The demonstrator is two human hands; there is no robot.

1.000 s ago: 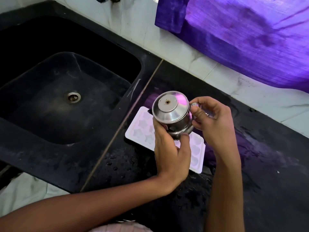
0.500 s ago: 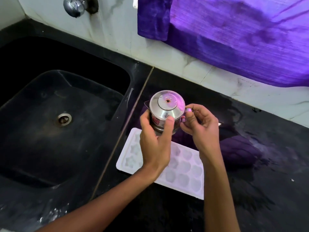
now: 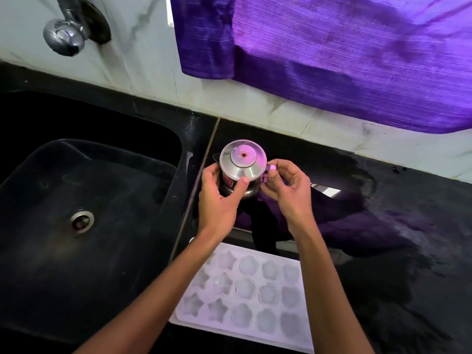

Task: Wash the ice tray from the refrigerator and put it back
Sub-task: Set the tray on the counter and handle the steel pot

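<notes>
Nearby, a white ice tray [image 3: 245,295] lies on wet black counter [image 3: 408,251].

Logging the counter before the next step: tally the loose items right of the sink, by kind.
Ice tray: 1
Steel pot, held in left hand and right hand: 1
Total: 2

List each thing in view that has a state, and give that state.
Steel jug: lid on, upright, held in both hands over the counter.
Left hand: grip closed around the jug's body.
Right hand: pinching the jug's handle.
Ice tray: flat on the counter, untouched, cavities up.
Sink: no dishes inside.
Tap: no water running.
Counter: wet.
</notes>
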